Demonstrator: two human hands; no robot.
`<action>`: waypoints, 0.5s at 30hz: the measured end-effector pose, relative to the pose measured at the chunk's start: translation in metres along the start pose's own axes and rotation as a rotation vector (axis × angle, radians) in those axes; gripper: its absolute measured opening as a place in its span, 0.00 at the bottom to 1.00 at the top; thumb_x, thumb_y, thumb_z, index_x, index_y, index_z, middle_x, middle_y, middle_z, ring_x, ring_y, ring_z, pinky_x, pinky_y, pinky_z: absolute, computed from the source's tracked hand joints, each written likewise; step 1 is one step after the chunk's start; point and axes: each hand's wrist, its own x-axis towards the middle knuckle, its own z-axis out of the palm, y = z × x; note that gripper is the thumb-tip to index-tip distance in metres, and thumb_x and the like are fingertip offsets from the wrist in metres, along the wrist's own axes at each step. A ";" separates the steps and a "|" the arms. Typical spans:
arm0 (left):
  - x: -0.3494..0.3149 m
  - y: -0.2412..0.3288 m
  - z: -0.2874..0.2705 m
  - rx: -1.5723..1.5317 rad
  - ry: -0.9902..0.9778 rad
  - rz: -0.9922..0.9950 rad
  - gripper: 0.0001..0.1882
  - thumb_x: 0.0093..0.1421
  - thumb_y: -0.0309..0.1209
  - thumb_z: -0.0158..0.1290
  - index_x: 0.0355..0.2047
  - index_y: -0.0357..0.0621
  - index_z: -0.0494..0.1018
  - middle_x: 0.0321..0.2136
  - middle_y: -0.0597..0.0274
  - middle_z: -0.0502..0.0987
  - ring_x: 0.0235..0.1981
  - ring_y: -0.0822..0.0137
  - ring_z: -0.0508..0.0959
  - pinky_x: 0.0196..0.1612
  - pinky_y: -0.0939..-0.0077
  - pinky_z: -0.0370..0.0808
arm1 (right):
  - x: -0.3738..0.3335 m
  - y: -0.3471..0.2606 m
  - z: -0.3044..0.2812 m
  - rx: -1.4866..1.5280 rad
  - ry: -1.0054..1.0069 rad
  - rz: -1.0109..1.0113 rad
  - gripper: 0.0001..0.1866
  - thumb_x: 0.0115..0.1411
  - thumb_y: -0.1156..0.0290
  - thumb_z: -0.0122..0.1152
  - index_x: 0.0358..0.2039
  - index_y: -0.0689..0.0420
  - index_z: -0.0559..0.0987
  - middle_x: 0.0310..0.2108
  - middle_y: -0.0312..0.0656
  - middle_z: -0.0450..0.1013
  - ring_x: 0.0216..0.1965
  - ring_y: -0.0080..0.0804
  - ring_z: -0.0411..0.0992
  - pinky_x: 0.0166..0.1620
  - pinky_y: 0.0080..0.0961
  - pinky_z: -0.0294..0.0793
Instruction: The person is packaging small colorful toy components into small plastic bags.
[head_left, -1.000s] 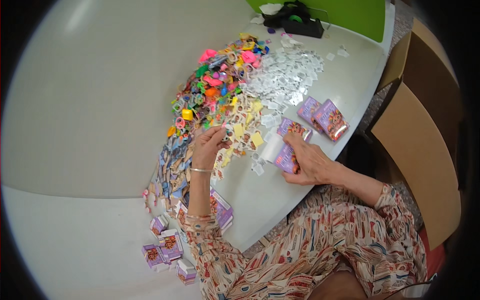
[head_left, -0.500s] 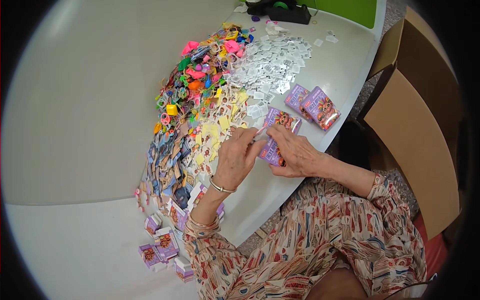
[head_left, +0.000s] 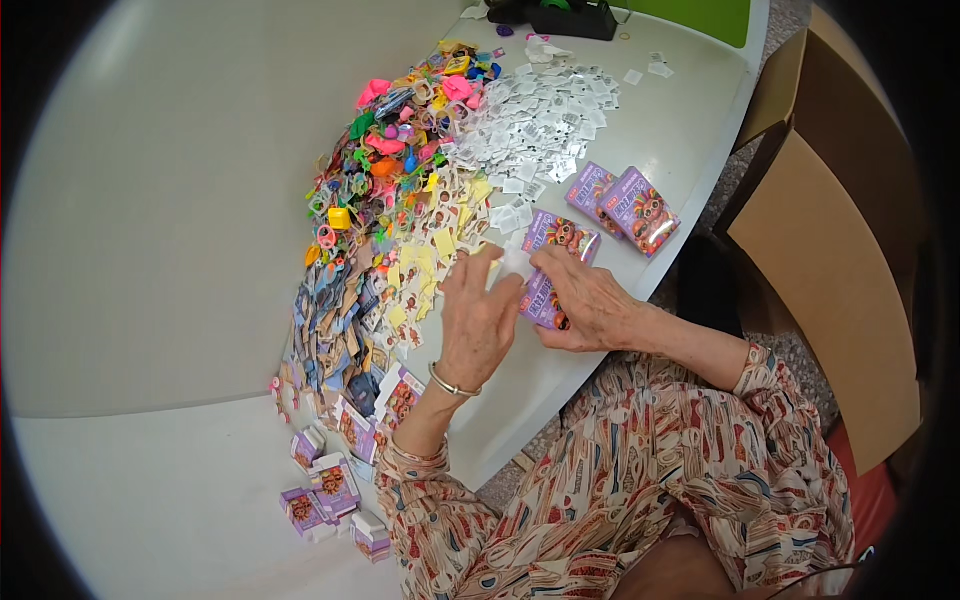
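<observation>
My right hand (head_left: 590,308) is closed around a small purple carton (head_left: 540,298) with cartoon figures on it, near the table's front edge. Just beyond it, another purple carton (head_left: 568,235) shows past my fingers. To the left, my left hand (head_left: 478,325), with a bangle at the wrist, hovers with its fingers apart, a little blurred, and I see nothing held in it. Under and past its fingertips spreads a pile of yellow and white printed paper pieces (head_left: 425,265). Two closed purple cartons (head_left: 643,212) lie overlapping to the right.
A heap of small colourful plastic toys (head_left: 400,140) adjoins white square packets (head_left: 545,115). Bluish folded strips (head_left: 335,320) lie nearer, and opened purple cartons (head_left: 330,482) at lower left. A tape dispenser (head_left: 570,20) stands far back. An open cardboard box (head_left: 820,270) is at right.
My left hand has drawn away from the carton, and its fingers have spread from a pinch. The right hand keeps its grip in nearly the same spot.
</observation>
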 end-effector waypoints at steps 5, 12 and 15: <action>-0.001 -0.014 0.012 -0.494 0.005 -0.269 0.04 0.52 0.24 0.59 0.28 0.37 0.76 0.41 0.54 0.73 0.41 0.60 0.73 0.46 0.70 0.69 | -0.002 -0.003 0.000 0.007 -0.023 0.024 0.41 0.44 0.64 0.68 0.54 0.65 0.56 0.52 0.58 0.60 0.47 0.55 0.69 0.38 0.39 0.77; -0.003 -0.007 0.005 -0.905 0.143 -0.557 0.04 0.56 0.25 0.57 0.28 0.36 0.76 0.39 0.59 0.75 0.41 0.67 0.74 0.44 0.74 0.70 | -0.002 -0.001 -0.002 -0.015 0.066 -0.024 0.42 0.43 0.65 0.69 0.54 0.64 0.57 0.52 0.58 0.61 0.46 0.55 0.69 0.37 0.38 0.77; -0.003 -0.006 0.008 -0.770 0.222 -0.448 0.04 0.57 0.25 0.56 0.29 0.35 0.76 0.39 0.59 0.75 0.41 0.67 0.74 0.44 0.75 0.70 | -0.003 -0.002 -0.003 -0.015 0.059 -0.009 0.42 0.43 0.65 0.69 0.54 0.64 0.57 0.52 0.58 0.61 0.46 0.54 0.69 0.38 0.37 0.77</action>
